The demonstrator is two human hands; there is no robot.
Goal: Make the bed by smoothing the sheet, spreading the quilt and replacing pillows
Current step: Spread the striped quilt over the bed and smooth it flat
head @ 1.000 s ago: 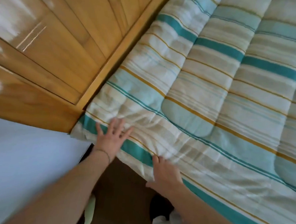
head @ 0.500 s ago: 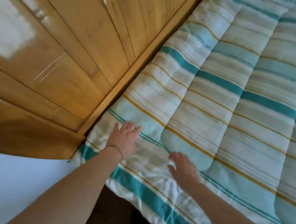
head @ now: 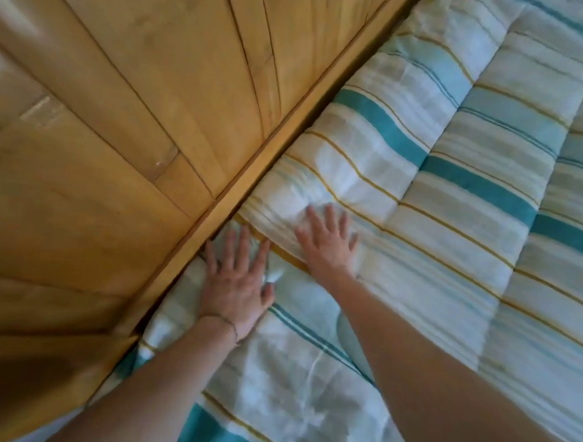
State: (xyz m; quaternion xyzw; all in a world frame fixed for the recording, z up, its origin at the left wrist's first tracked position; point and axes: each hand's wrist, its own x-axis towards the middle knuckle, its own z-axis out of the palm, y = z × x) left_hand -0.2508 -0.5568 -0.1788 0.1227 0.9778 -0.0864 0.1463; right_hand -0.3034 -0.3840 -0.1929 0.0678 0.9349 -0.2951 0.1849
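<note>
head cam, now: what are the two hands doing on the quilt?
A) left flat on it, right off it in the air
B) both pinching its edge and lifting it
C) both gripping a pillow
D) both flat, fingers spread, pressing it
D: the left hand and right hand both lie flat with fingers spread on the striped quilt, beside the wooden panel; no pillow is in view.

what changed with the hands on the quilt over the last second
Both hands slid up the striped quilt, away from its near edge. The left hand now presses flat beside the wooden panel; the right hand, which had been gripping the hem, let go and lies flat with fingers spread. The quilt stayed spread over the bed; nothing was picked up.
</note>
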